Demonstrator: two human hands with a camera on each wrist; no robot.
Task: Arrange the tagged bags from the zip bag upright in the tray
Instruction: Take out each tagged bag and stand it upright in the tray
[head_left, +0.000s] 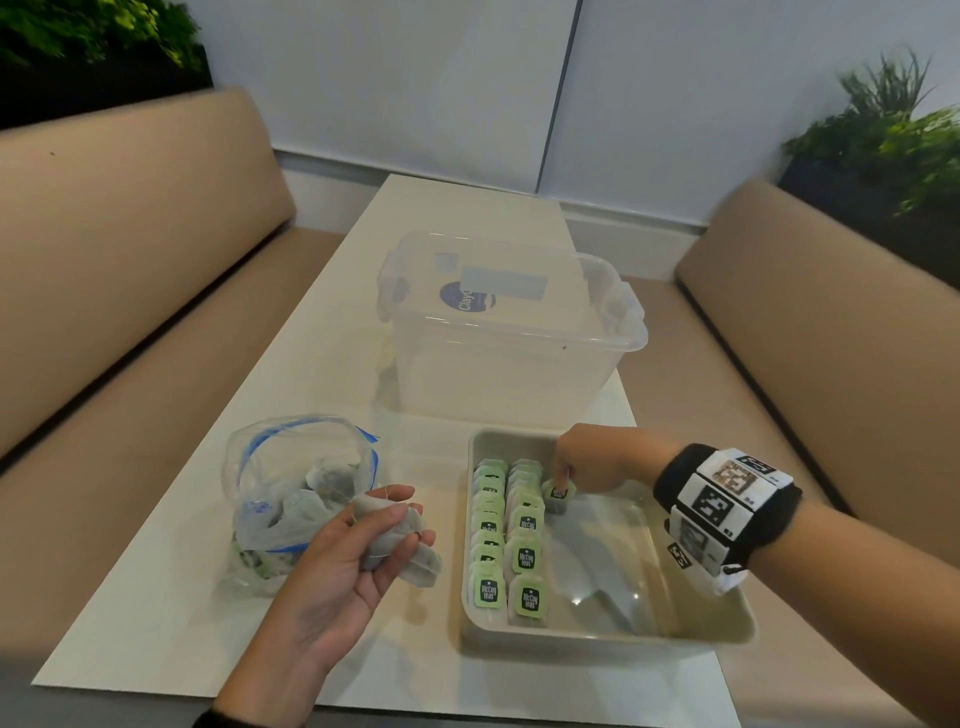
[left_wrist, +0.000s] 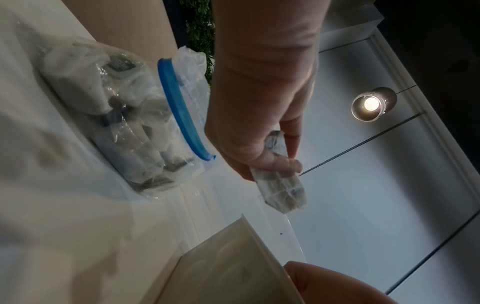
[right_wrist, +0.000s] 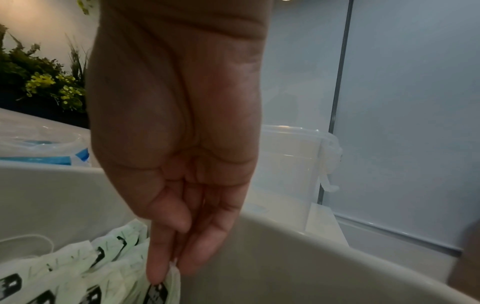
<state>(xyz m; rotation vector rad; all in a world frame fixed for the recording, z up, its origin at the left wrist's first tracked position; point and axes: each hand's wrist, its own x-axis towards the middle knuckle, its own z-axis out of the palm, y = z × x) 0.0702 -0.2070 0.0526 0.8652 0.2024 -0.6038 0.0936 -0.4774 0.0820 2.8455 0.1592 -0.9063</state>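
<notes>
A beige tray (head_left: 727, 631) holds two rows of upright tea bags with green tags (head_left: 525, 556) along its left side. My right hand (head_left: 582, 462) reaches into the far end of the tray and pinches one tagged tea bag (head_left: 558, 493) at the head of a third row; the right wrist view shows the fingertips (right_wrist: 161, 267) on that bag (right_wrist: 168, 288). My left hand (head_left: 363, 545), palm up beside the tray, holds a few loose tea bags (head_left: 410, 558), also seen in its curled fingers (left_wrist: 283, 164). The clear zip bag (head_left: 291, 499) with a blue seal lies open to the left, with more tea bags inside.
A clear plastic storage box (head_left: 509, 332) with a lid stands just behind the tray on the white table (head_left: 182, 597). Tan benches (head_left: 130, 234) run along both sides. Plants (head_left: 893, 130) sit on the ledges behind them.
</notes>
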